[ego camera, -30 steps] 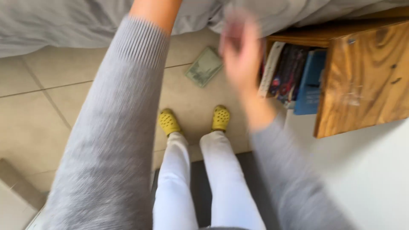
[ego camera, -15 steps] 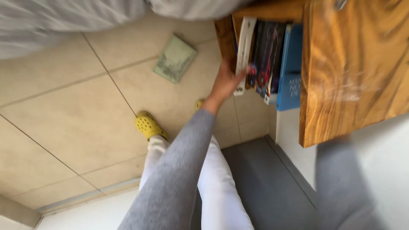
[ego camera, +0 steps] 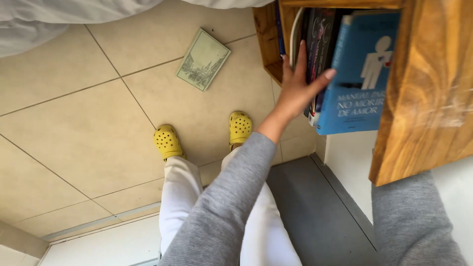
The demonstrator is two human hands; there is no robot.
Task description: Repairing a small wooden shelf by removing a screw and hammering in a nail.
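My left hand (ego camera: 295, 91) reaches forward in a grey sleeve and rests flat against a row of upright books in a wooden shelf unit (ego camera: 428, 88). Its fingers lie on the dark book spines (ego camera: 321, 39) beside a thin white book (ego camera: 294, 34). The thumb touches the edge of a blue book (ego camera: 359, 83) that sticks out in front. The hand grips nothing. My right sleeve (ego camera: 414, 221) runs up under the wooden unit, and the right hand is hidden behind it.
A small pale green book (ego camera: 203, 59) lies flat on the beige tiled floor. My feet wear yellow clogs (ego camera: 167, 142) below white trousers. Grey bedding (ego camera: 49, 19) hangs at the top left. A dark grey mat (ego camera: 315, 212) lies beside the shelf unit.
The view has moved closer to the shelf. My left hand stays on the books, now spread flat against the spines, and the right arm has gone further under the wooden unit.
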